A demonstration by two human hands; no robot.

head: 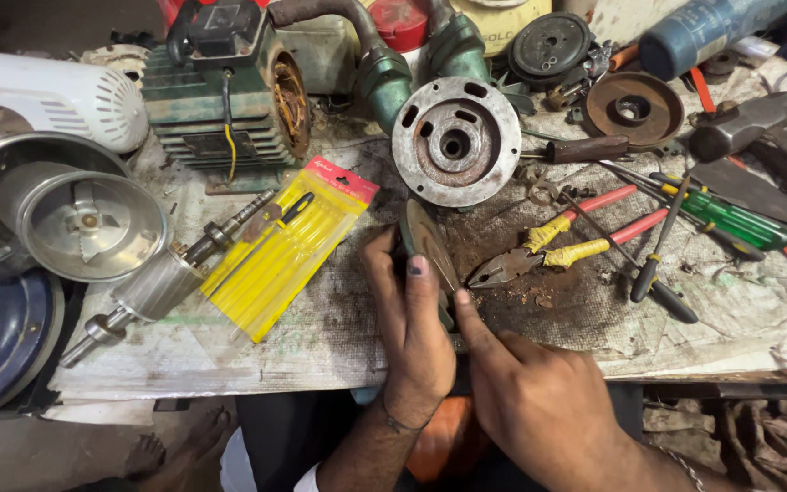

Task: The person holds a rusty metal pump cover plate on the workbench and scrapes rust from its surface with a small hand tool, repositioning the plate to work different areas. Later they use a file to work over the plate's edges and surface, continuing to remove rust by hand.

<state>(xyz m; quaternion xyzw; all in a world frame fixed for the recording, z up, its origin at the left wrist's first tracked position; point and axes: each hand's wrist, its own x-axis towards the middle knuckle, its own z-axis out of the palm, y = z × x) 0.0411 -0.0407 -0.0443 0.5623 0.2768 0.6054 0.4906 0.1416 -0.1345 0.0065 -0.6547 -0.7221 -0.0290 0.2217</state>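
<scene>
A thin, dark green metal disc point(425, 239), seen almost edge-on and standing tilted on the bench, is gripped by the left hand point(412, 328), whose fingers are closed round its near rim with the thumb laid across the face. The right hand point(539, 401) is held just beside it, its index finger stretched out so that the tip touches the lower edge of the disc; nothing is clasped in this hand, and the other fingers are curled loosely. The disc is placed at the front middle of a stained, rust-dusted grey worktop point(321, 328), directly below a round, rusty grey cast end plate with holes and a central bore point(455, 141). Just to the right of the disc, a pair of pliers with yellow-taped, red handles point(557, 246) is laid with its jaws pointing at the disc. To the left, a flat pack of yellow sticks with a red header card point(284, 246) is laid aslant, partly over a steel rotor shaft point(175, 278). Behind these, a green finned motor body with exposed copper windings point(229, 91) is set. A green-handled screwdriver point(730, 219) is placed well apart on the right.
</scene>
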